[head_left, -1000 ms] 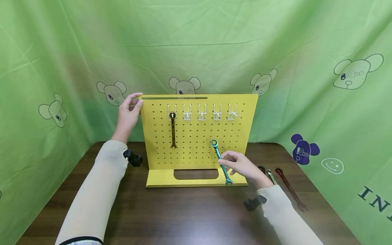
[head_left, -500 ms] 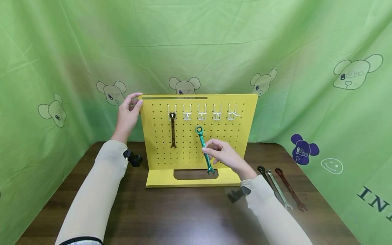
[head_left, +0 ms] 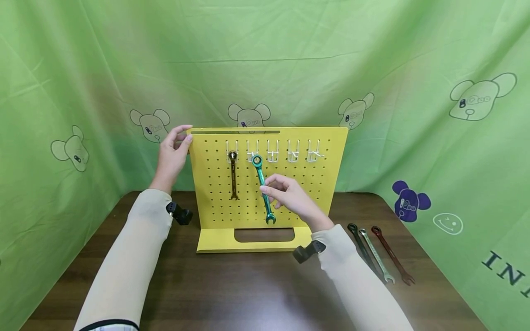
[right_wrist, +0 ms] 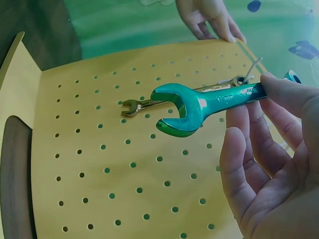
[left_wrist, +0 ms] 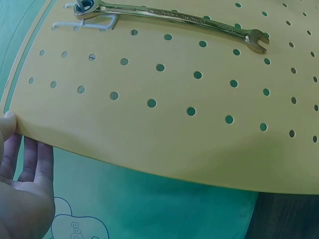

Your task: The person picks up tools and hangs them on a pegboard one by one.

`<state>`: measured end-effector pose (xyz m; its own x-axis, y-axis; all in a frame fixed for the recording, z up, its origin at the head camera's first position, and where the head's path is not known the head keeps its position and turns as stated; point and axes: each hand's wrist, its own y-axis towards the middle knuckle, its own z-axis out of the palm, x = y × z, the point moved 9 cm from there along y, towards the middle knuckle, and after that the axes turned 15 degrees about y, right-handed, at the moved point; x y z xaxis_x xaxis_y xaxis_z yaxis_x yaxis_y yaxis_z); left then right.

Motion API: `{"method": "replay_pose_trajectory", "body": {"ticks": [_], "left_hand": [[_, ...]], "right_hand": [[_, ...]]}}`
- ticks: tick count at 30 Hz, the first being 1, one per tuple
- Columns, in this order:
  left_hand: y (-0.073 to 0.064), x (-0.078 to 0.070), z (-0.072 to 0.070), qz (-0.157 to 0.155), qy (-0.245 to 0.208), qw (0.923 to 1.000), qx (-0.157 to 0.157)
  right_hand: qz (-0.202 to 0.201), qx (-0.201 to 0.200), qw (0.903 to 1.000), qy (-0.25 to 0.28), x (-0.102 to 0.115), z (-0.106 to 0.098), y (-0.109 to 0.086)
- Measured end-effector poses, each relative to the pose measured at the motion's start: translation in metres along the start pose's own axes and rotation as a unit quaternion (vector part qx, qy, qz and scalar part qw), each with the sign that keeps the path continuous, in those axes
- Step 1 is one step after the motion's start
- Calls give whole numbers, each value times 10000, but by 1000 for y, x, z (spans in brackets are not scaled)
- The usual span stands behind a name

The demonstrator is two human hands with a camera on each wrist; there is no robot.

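My left hand grips the upper left corner of a yellow pegboard; in the left wrist view its thumb lies on the front and its fingers go behind the edge. Between thumb and fingertips, my right hand pinches a green combination wrench by its shank. The ring end points up, just in front of the second white hook from the left, and I cannot tell if they touch. The open end hangs lower, large in the right wrist view. A dark bronze wrench hangs on the leftmost hook.
Right of the board, a black wrench, a silver wrench and a red wrench lie on the brown wooden table. More white hooks line the board's top. Green cloth surrounds the table.
My right hand has carried the green wrench up and to the left across the board, towards the second hook. The lying wrenches are now uncovered by the arm. My left hand has stayed put.
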<state>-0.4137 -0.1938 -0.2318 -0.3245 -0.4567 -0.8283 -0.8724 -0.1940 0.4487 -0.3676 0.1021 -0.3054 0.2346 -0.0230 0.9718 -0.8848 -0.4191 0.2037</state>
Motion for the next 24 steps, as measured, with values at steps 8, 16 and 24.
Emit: {"method": "replay_pose_trajectory", "body": {"ticks": [8,16,24], "left_hand": [[0,0,1,-33,-37,10000,21],[0,2,3,-70,-71,9999,52],[1,2,2,-30,-64,10000,4]], "right_hand": [[102,-112,9999,1,-2,-1,10],[215,-189,9996,64,-13,-2,17],[371,-277,9989,46,-22,-1,25]]}}
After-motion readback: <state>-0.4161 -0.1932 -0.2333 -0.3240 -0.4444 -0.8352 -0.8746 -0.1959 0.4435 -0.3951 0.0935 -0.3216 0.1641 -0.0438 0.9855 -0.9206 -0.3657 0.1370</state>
